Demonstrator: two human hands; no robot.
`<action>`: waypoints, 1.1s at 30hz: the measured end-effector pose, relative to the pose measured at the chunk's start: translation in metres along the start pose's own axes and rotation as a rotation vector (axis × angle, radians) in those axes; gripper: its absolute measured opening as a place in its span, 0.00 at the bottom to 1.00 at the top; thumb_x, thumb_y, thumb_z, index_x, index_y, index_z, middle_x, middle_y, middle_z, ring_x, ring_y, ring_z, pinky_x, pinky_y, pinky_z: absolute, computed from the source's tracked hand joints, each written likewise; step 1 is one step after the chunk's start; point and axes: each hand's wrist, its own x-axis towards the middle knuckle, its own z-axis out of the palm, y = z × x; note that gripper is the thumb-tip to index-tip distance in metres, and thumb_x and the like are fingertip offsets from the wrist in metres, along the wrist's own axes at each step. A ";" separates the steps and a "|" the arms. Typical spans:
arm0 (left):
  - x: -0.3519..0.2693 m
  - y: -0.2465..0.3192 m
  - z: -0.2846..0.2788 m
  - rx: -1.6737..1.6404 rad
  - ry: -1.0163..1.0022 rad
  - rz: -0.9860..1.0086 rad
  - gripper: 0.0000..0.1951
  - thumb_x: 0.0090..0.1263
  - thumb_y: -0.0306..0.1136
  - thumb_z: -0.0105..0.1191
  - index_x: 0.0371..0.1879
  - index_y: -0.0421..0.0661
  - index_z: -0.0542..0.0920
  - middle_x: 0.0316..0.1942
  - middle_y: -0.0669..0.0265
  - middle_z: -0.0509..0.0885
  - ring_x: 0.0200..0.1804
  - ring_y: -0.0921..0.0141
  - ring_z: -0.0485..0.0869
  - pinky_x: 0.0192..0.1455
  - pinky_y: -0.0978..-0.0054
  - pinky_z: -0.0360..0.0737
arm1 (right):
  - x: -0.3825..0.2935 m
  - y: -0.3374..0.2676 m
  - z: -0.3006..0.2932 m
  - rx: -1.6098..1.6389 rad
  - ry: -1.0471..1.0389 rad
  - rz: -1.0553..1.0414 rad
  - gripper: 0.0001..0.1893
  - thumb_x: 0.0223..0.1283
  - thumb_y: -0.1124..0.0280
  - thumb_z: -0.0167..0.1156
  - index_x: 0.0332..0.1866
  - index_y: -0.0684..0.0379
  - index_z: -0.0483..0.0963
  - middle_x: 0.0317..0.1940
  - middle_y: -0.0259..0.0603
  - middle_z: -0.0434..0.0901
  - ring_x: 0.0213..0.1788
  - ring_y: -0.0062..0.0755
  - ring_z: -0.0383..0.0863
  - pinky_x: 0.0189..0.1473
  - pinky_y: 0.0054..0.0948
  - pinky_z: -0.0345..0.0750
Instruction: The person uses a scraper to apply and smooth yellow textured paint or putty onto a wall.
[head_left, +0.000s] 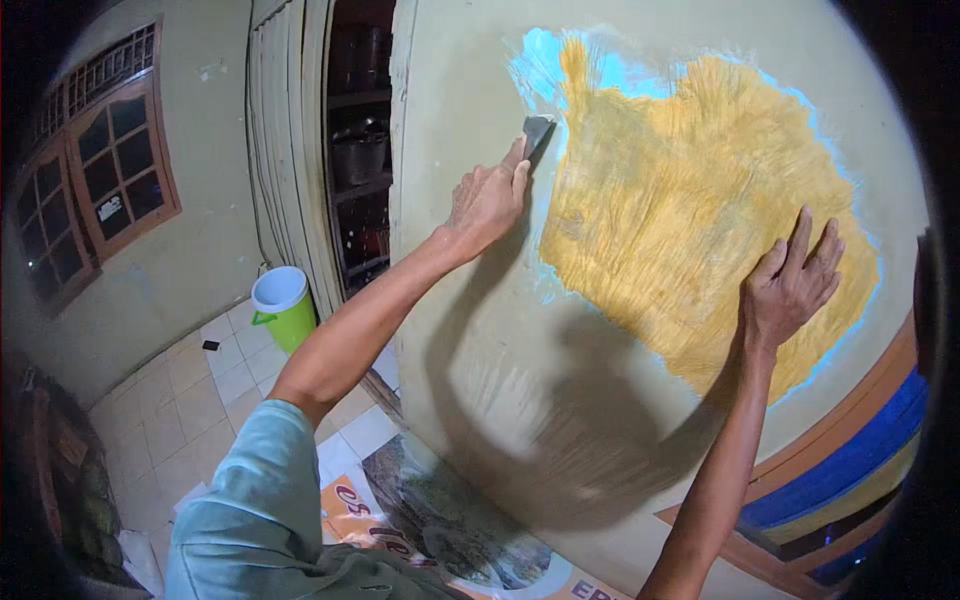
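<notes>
My left hand grips a putty knife with a dark blade, its edge against the wall at the left border of a large bare patch. That patch shows yellow-ochre, streaky surface, rimmed by bright blue paint, widest at the top left. Around it the wall is painted greyish beige. My right hand rests with spread fingers on or just over the right part of the patch and holds nothing. Shadows of arms and head fall on the wall below.
A printed banner lies on the tiled floor along the wall's foot. A green bucket with a pale rim stands at the left by a doorway with dark shelves. A brown-framed window is further left; coloured slats are at lower right.
</notes>
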 end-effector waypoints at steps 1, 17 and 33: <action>0.007 -0.003 -0.003 0.003 0.005 -0.002 0.24 0.83 0.46 0.43 0.73 0.49 0.76 0.39 0.34 0.85 0.46 0.37 0.85 0.55 0.41 0.79 | -0.001 -0.002 0.000 0.006 0.003 0.000 0.27 0.76 0.62 0.52 0.78 0.38 0.70 0.82 0.40 0.60 0.83 0.50 0.58 0.80 0.60 0.54; 0.066 -0.014 -0.038 0.035 0.059 0.082 0.26 0.83 0.44 0.41 0.73 0.43 0.71 0.40 0.37 0.87 0.45 0.36 0.86 0.53 0.38 0.80 | 0.001 -0.006 -0.002 -0.001 0.004 -0.002 0.26 0.76 0.63 0.52 0.78 0.38 0.70 0.82 0.40 0.61 0.83 0.50 0.58 0.80 0.60 0.54; 0.108 -0.011 -0.036 0.032 0.139 0.116 0.26 0.83 0.44 0.41 0.77 0.50 0.69 0.41 0.37 0.87 0.45 0.35 0.85 0.53 0.36 0.79 | -0.003 -0.009 0.001 -0.013 -0.010 -0.005 0.27 0.76 0.63 0.53 0.78 0.38 0.70 0.82 0.42 0.61 0.83 0.52 0.58 0.79 0.62 0.55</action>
